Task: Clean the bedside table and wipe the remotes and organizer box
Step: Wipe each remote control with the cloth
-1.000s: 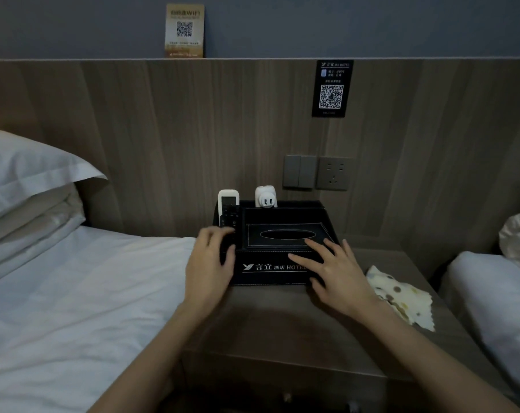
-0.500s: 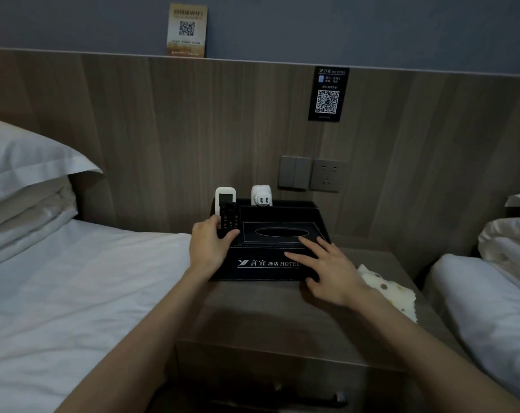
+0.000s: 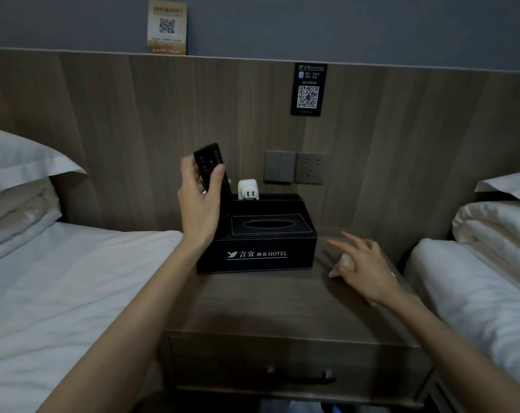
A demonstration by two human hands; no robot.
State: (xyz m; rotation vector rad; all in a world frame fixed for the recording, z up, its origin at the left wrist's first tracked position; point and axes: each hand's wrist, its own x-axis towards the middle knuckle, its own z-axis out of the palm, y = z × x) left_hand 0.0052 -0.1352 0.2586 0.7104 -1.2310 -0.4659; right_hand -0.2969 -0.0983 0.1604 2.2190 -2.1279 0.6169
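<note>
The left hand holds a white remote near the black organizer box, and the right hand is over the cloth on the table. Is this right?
Not quite. The head view shows the remote in the left hand is black, not white. It is near the black organizer box, and the right hand is over the cloth on the table.

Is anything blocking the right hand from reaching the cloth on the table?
Nothing visible does. The right hand is over the cloth, which lies on the bedside table right of the organizer box.
</note>
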